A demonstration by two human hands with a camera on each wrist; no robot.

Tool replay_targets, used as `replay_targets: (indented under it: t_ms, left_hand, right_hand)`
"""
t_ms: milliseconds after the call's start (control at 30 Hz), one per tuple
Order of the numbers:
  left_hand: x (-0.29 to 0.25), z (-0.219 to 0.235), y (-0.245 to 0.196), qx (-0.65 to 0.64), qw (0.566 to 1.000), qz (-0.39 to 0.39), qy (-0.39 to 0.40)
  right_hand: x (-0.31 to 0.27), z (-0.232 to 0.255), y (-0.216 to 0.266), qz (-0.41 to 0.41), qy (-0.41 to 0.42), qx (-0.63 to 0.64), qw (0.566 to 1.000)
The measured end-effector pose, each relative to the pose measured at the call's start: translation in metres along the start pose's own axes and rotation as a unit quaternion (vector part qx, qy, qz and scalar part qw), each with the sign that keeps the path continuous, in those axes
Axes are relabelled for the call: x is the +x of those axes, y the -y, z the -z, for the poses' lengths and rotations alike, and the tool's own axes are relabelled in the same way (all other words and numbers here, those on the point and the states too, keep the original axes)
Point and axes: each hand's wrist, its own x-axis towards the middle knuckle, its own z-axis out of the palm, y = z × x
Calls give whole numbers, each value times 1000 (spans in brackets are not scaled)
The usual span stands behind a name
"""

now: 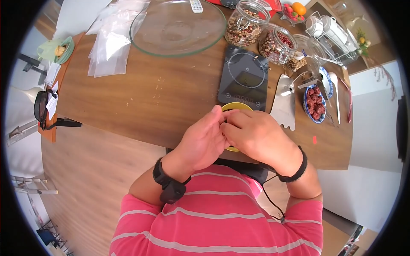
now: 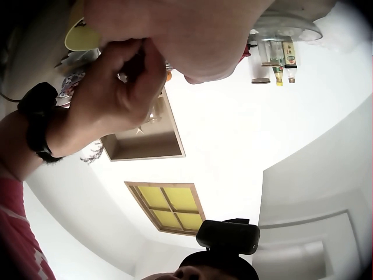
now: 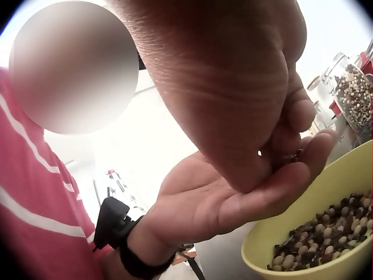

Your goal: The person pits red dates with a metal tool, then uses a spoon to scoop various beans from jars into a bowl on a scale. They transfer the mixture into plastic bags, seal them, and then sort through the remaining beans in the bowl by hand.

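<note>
My left hand [image 1: 198, 143] is turned palm up over a yellow bowl [image 3: 256, 248], its fingers nearly straight. From above, my right hand [image 1: 260, 134] bends its curled fingers and thumb down onto the left fingers. Small dark bits [image 3: 297, 155] show at the right fingertips, on the left fingers; the fingertips hide most of them. Mixed beans [image 3: 326, 233], pale and dark, lie in the bowl below. In the head view both hands cover much of that bowl, which stands at the table's near edge.
Beyond the bowl lies a black kitchen scale [image 1: 243, 87]. A flat metal piece [image 1: 282, 104] and a blue-patterned bowl of dark red pieces [image 1: 314, 104] are to the right. Glass jars [image 1: 245, 25], a large glass dish [image 1: 177, 32] and plastic bags [image 1: 109, 55] stand farther back.
</note>
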Motion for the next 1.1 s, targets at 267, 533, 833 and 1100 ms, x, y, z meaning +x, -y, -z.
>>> replay_targets:
  t_ms: [267, 533, 833, 1100]
  left_hand:
    - [-4, 2, 2, -50, 992, -27, -110]
    - [-3, 16, -15, -11, 995, -62, -72]
    - [57, -53, -52, 124, 991, 26, -42]
    - [231, -153, -74, 587, 803, -103, -28]
  right_hand:
    - [-11, 24, 1, -151, -102, 146, 972]
    - [-54, 4, -13, -257, -64, 134, 955]
    - [-132, -10, -6, -346, -216, 267, 873]
    - [-191, -36, -9, -395, -282, 279, 828]
